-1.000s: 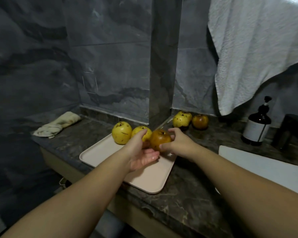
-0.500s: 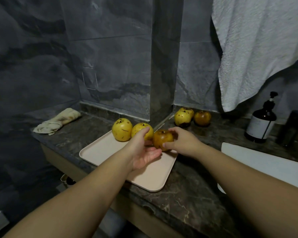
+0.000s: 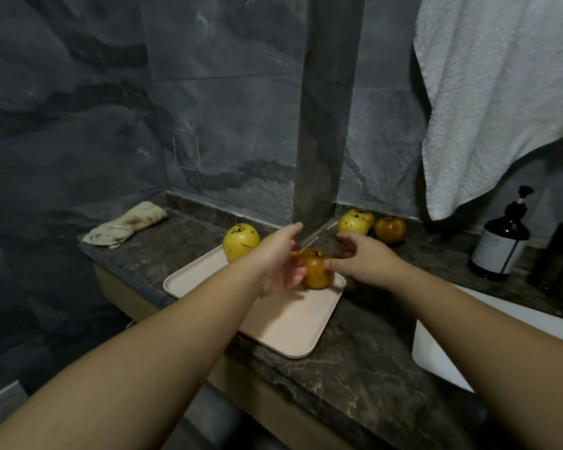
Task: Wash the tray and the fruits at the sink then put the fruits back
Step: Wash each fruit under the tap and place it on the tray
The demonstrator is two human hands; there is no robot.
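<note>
— Now, what rests on the tray [image 3: 283,329]?

— A brown fruit [image 3: 317,269] at the far right corner, a yellow fruit [image 3: 240,241] at the far left edge, and a second yellow one, mostly hidden behind the left hand [image 3: 281,261]. The tray lies flat on the dark marble counter [image 3: 355,362], its near corner close to the counter's front edge.

— And the hands?

— Both spread, fingers extended. The left hand is at the brown fruit's left side, palm turned toward it; whether it touches cannot be told. The right hand [image 3: 364,259] is at the fruit's right side, thumb just beside it; neither hand curls round it.

— Other fruits?

— Two yellow fruits [image 3: 354,222] and another brown one [image 3: 390,229] sit off the tray on the counter, against the back wall.

— Surroundings?

— White sink [image 3: 488,345] at right; pump bottle [image 3: 501,245] behind it; a white towel [image 3: 501,92] hanging above; a folded rag [image 3: 124,225] at the counter's left end.
</note>
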